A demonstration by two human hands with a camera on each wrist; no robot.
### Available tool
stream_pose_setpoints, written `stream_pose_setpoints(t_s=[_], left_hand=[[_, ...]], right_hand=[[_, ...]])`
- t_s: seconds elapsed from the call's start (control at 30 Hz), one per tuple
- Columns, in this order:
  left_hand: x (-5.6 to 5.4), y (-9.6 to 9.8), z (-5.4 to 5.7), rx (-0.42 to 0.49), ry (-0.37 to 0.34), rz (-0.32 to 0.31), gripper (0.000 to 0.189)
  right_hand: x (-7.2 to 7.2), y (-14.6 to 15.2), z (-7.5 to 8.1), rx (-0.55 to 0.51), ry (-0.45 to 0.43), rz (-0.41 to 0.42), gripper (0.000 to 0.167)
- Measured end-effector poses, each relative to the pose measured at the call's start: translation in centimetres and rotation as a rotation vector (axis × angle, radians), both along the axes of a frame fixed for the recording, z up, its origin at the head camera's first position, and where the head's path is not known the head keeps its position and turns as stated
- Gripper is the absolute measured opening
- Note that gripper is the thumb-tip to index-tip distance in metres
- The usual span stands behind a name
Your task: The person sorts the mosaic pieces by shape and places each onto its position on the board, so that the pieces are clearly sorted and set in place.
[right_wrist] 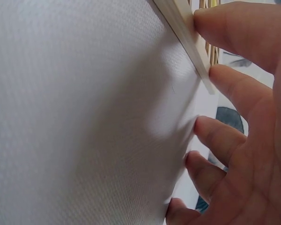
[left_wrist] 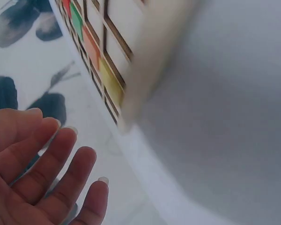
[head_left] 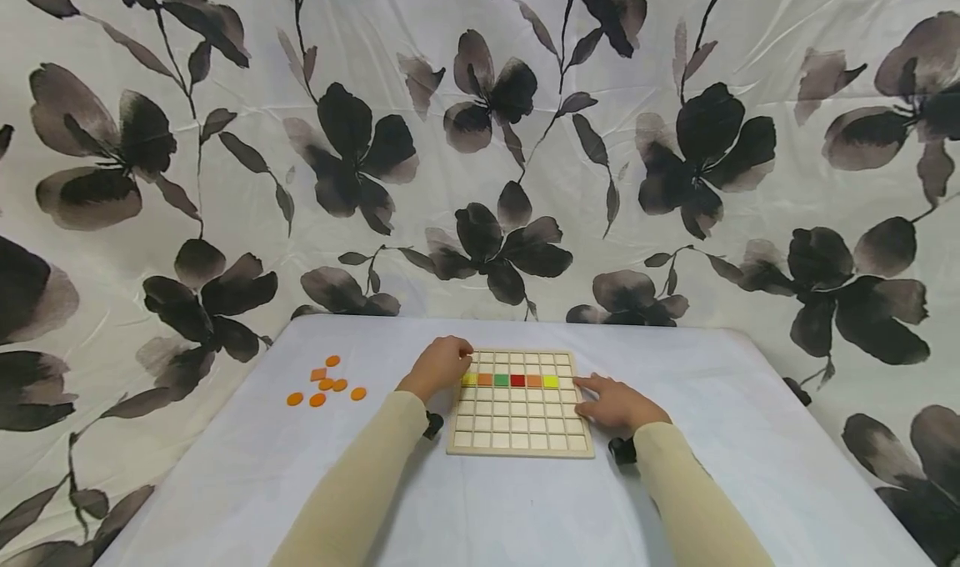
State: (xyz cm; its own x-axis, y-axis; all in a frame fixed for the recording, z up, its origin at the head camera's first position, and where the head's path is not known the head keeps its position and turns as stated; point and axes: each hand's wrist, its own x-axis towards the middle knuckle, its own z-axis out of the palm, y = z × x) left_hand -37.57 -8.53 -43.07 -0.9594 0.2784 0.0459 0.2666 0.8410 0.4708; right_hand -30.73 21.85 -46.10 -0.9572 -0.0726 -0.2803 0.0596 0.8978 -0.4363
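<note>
A pale wooden grid board [head_left: 519,453] lies on the table. One row near its far side holds coloured square tiles: yellow, orange, green [head_left: 501,380], red [head_left: 517,380], orange, then yellow [head_left: 551,381]. My left hand [head_left: 438,368] hovers at the board's upper left, by the leftmost yellow tile [left_wrist: 111,82]. In the left wrist view its fingers are loosely bent and nothing shows between them. My right hand [head_left: 618,404] has its thumb and forefinger touching the board's right rim [right_wrist: 189,40]; the other fingers are spread beside it, near the tabletop.
Several orange discs [head_left: 317,399] and an orange square piece [head_left: 318,374] lie scattered on the table's left side. A white cloth [head_left: 517,517] covers the table. Behind it hangs a floral curtain [head_left: 420,17]. Each wrist wears a dark band.
</note>
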Motion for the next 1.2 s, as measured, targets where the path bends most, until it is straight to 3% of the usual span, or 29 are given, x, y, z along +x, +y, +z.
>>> stream_pose_setpoints(t_s=[0.13, 0.37, 0.5, 0.7, 1.2], left_hand=[[-0.1, -1.6, 0.0, -0.018, 0.003, 0.061, 0.028], [-0.2, -4.8, -0.1, -0.054, 0.057, 0.101, 0.028], [-0.3, -6.4, -0.1, -0.071, 0.051, 0.138, 0.030], [-0.3, -8.6, -0.3, -0.081, 0.042, 0.156, 0.031], [0.5, -12.5, 0.7, -0.104, 0.014, 0.208, 0.035]], right_hand=[[-0.1, -0.1, 0.1, 0.003, -0.005, 0.007, 0.059], [0.0, -0.1, 0.4, 0.008, -0.002, 0.001, 0.058], [0.0, 0.0, 0.3, 0.011, -0.007, 0.013, 0.059], [0.0, 0.0, 0.2, 0.019, -0.003, 0.013, 0.059], [0.1, -0.1, 0.5, 0.024, -0.024, 0.005, 0.059]])
